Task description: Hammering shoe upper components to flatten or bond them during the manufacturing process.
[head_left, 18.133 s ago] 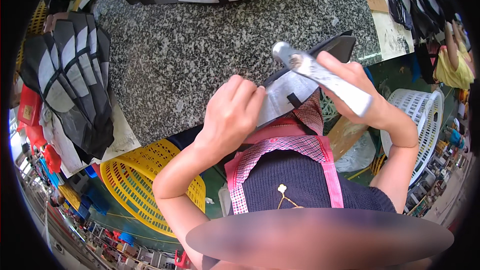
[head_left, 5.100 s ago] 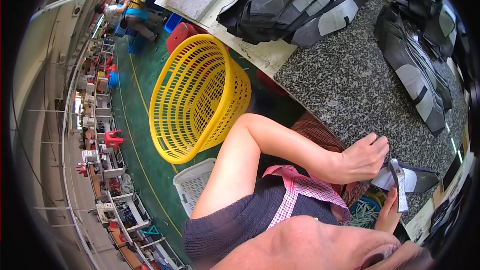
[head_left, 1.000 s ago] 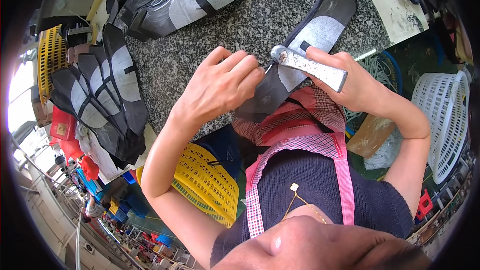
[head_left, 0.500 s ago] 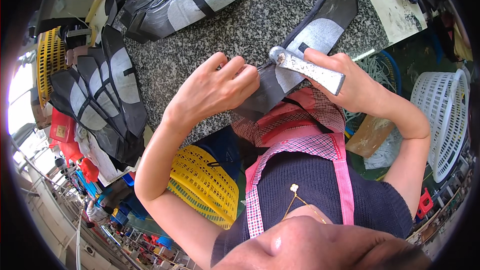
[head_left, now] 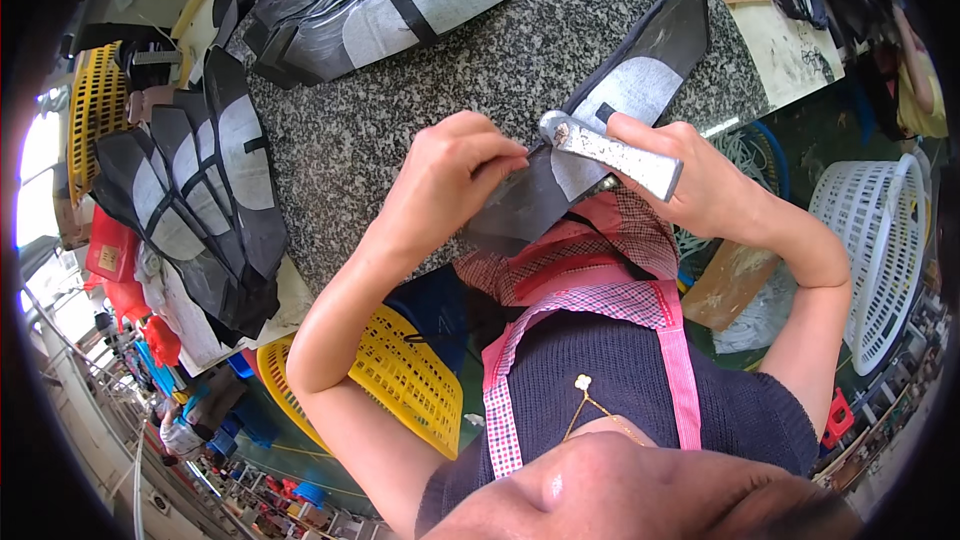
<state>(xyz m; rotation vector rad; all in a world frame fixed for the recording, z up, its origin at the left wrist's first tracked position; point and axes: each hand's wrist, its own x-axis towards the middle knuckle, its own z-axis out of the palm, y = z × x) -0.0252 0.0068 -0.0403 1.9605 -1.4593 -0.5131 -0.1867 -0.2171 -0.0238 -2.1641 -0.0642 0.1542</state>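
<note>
A flat black piece (head_left: 635, 85) with a light grey patch and a short black strip lies at the near edge of the speckled stone table (head_left: 370, 125). My left hand (head_left: 445, 175) is closed, thumb and fingertips pinched at the far edge of this piece. My right hand (head_left: 690, 175) is closed around a worn silver hammer (head_left: 625, 157) with a rounded face and a flared end; its handle is hidden by the hand. The hammer head hovers over or rests on the piece, close to my left fingertips; I cannot tell if they touch.
A stack of similar black pieces (head_left: 400, 25) lies on the table's far side, and more are fanned out (head_left: 205, 175) at the left. A yellow basket (head_left: 405, 375) stands below the near edge. At the right are a white basket (head_left: 870, 250) and a cardboard piece (head_left: 730, 285).
My left hand's fingers have drawn together into a pinch at the piece's edge, beside the hammer head. The right hand and hammer have shifted only slightly.
</note>
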